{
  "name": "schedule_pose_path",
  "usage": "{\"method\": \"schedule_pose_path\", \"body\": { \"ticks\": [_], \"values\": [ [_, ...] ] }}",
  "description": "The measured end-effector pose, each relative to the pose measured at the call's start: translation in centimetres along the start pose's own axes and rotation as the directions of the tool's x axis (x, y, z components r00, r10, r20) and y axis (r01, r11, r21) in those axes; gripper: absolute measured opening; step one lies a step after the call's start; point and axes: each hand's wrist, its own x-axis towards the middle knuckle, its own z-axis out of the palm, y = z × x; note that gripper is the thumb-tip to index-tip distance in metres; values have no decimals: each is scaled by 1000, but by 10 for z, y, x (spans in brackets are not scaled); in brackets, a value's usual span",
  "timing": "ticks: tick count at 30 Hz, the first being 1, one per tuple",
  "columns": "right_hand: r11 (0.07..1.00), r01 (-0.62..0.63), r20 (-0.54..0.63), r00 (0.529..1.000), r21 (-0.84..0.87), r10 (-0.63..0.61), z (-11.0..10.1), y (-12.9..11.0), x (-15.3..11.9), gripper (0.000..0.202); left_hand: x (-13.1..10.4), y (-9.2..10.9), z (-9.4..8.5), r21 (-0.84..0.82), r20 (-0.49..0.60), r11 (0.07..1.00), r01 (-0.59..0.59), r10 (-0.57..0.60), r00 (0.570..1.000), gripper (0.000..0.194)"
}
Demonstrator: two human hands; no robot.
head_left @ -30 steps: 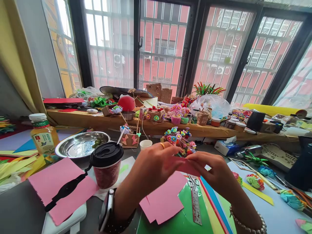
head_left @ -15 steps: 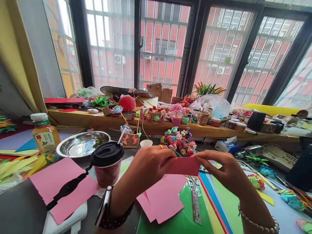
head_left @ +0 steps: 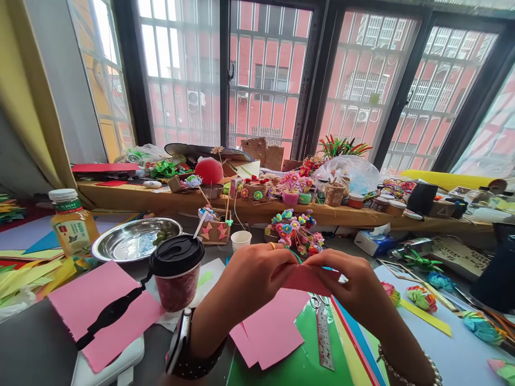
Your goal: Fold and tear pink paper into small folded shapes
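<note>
A pink paper piece [head_left: 306,280] was pinched along its top edge by the left hand [head_left: 253,273] and right hand [head_left: 346,273] above a green sheet [head_left: 298,370]; its handling was judged unfinished, with pink sheets [head_left: 276,327] seen flat, unheld

Pink paper [head_left: 302,281], green sheet [head_left: 298,369], white-dotted black watch strap [head_left: 195,368]

Both hands [head_left: 259,271] [head_left: 344,268] pinch, fingertips [head_left: 309,261] close together, wrists [head_left: 201,332] apart
</note>
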Motion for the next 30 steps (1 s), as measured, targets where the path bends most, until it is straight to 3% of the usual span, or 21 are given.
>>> {"method": "schedule_pose_path", "body": {
  "ticks": [4, 10, 12, 15, 18, 23, 28, 30],
  "values": [
    [999, -10, -19, 1000, -47, 9, -5, 9, 0, 14, -3, -10, -7, 14, -48, 1000, 24, -23, 999, 13],
    [996, -10, -18, 1000, -89, 9, -10, 12, 3, 16, -3, -15, -13, 131, -201, 973, 189, -160, 966, 16],
    [999, -7, -7, 1000, -53, 6, -8, 9, 3, 15, 0, -10, -8, 70, -183, 991, 116, -102, 978, 18],
    [1000, 27, 10, 1000, -15, -27, -4, 3, 2, 14, 3, -1, 2, 1, -62, 1000, -10, 10, 998, 16],
    [999, 31, 14, 999, -21, -31, -4, 3, 3, 14, 4, 4, 7, 21, -14, 1000, -12, 12, 1000, 17],
    [992, -52, -46, 998, -111, 47, -14, 22, 3, 15, 3, -1, 1, 61, -49, 997, 40, -37, 998, 16],
    [958, -146, -277, 958, -245, 75, -21, 37, 3, 17, 2, -4, -1, 86, -65, 995, 54, -48, 997, 17],
    [982, -87, -247, 968, -169, 43, -18, 28, 2, 15, 1, -1, 0, 75, -57, 997, 34, -29, 998, 17]
  ]
}}
